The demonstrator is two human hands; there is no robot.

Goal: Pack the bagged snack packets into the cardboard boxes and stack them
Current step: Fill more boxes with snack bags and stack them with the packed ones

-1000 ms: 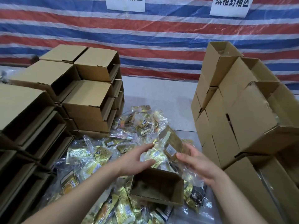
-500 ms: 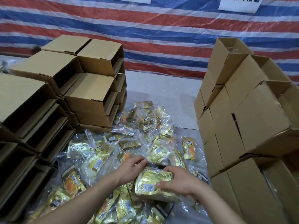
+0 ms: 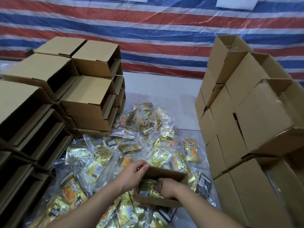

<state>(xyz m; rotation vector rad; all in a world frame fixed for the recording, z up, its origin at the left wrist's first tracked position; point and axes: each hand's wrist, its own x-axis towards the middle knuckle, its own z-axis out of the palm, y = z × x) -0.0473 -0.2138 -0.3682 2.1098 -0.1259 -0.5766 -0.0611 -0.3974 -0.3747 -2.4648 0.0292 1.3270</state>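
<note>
**Both hands at the open box, a bag of snacks inside**

A small open cardboard box (image 3: 166,174) sits on top of a heap of snack bags (image 3: 102,162), low in the middle of the view. The left hand (image 3: 134,174) is at the far left corner of the box. Its fingers curl over the top edge of the wall there and grip it. The right hand (image 3: 166,186) is down inside the box. Its fingers are bent and press on a gold bag (image 3: 147,188) that lies in the box; whether they really pinch the bag or only push it, I cannot tell, because the hand hides its own fingertips.

The heap of clear bags with gold and orange packets spreads over the floor (image 3: 162,92) around the box, from the near edge of the view up to the middle. One orange and gold packet (image 3: 190,149) lies a little apart at the right edge of the heap.

On the left stand stacks of brown boxes (image 3: 92,89) lying on their side, with their open ends facing right. On the right stands another stack of boxes (image 3: 246,104), taller and leaning. Behind everything hangs a striped tarp (image 3: 148,30) in red, white and blue, with two white signs (image 3: 236,2) at the top edge.
</note>
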